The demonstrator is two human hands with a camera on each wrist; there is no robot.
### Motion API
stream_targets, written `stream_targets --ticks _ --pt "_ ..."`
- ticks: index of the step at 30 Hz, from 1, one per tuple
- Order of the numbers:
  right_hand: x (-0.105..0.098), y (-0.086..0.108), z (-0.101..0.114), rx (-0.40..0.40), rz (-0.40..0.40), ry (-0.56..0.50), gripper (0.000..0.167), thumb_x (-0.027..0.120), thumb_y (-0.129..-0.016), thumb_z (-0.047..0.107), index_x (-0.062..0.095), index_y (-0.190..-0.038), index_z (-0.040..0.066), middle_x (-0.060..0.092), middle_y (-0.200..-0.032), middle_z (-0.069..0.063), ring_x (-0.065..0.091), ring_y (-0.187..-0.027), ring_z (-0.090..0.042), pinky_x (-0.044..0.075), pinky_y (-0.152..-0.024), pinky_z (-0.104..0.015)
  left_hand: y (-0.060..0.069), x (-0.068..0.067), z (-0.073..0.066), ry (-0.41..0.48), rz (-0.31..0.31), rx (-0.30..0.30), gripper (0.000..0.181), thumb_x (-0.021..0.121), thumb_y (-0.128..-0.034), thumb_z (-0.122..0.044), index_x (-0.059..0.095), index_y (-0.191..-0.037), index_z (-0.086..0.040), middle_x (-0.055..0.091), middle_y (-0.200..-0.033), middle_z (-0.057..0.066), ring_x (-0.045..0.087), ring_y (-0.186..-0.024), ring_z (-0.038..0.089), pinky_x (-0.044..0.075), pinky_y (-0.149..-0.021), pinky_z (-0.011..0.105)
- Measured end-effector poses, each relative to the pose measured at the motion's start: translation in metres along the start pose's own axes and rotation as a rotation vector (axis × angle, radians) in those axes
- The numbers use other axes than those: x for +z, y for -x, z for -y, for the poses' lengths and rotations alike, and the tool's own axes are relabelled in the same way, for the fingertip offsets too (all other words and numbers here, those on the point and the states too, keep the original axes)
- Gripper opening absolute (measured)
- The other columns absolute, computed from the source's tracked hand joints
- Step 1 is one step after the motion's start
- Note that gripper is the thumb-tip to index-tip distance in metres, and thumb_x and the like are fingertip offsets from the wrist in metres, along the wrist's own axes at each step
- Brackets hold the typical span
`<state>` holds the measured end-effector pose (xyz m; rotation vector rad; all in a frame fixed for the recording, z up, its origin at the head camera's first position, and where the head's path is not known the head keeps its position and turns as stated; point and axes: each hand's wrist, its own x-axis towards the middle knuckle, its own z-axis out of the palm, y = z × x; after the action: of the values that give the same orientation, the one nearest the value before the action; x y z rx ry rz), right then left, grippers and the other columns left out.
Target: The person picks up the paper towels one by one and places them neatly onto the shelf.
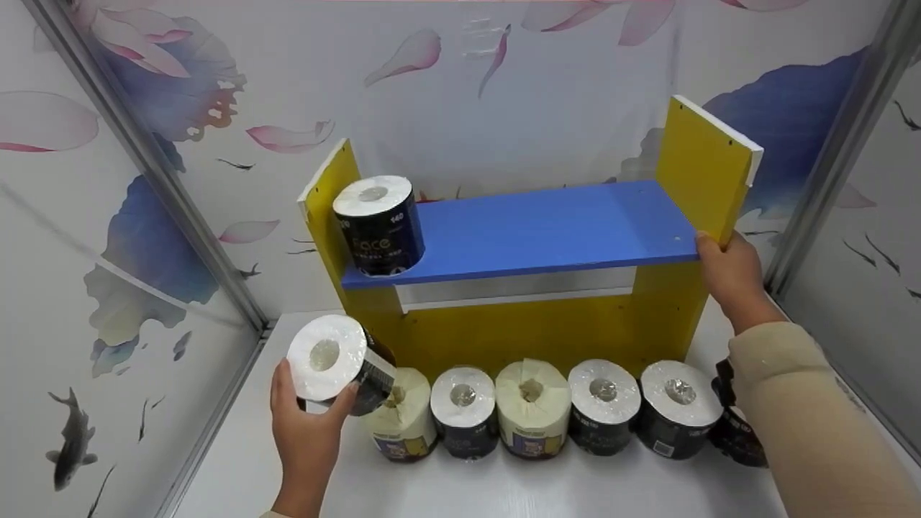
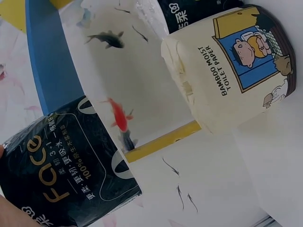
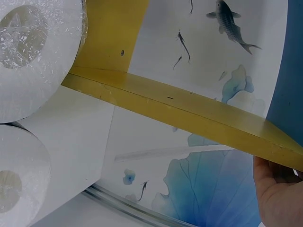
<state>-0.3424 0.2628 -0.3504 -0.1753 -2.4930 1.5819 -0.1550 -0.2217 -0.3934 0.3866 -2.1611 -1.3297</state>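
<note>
My left hand (image 1: 306, 439) holds a black-wrapped toilet paper roll (image 1: 367, 388), its white end tilted toward me, in front of the shelf's left side. "Face" is printed on this roll's wrapper (image 2: 66, 165) in the left wrist view. My right hand (image 1: 737, 277) grips the edge of the yellow right side panel (image 1: 705, 173) of a small shelf, level with its blue board (image 1: 547, 223). Another black roll (image 1: 381, 237) stands upright at the left end of that board. The right wrist view shows the right hand (image 3: 281, 201) against the panel, its fingers partly hidden behind it.
Along the shelf's foot, several rolls stand in a row on the white table (image 1: 504, 489), including cream-wrapped rolls (image 1: 534, 424) and black ones (image 1: 680, 414). My right forearm partly covers a black roll (image 1: 741, 435) at the row's right end. Printed wall panels with metal posts (image 1: 155, 173) enclose the table.
</note>
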Motion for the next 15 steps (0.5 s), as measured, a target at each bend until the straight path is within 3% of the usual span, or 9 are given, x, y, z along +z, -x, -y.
stream_targets --ticks 15 --pt "-0.001 0.000 -0.001 -0.006 0.003 0.001 0.071 0.029 -0.100 0.050 0.030 -0.146 -0.004 0.039 -0.141 -0.030 0.040 -0.123 -0.040 0.033 -0.104 -0.056 -0.002 0.001 -0.029 0.026 0.061 0.057 0.100 0.079 -0.0782 -0.015 0.014 -0.152 0.004 0.016 -0.157 0.021 0.019 -0.144 0.034 0.024 -0.114 0.048"
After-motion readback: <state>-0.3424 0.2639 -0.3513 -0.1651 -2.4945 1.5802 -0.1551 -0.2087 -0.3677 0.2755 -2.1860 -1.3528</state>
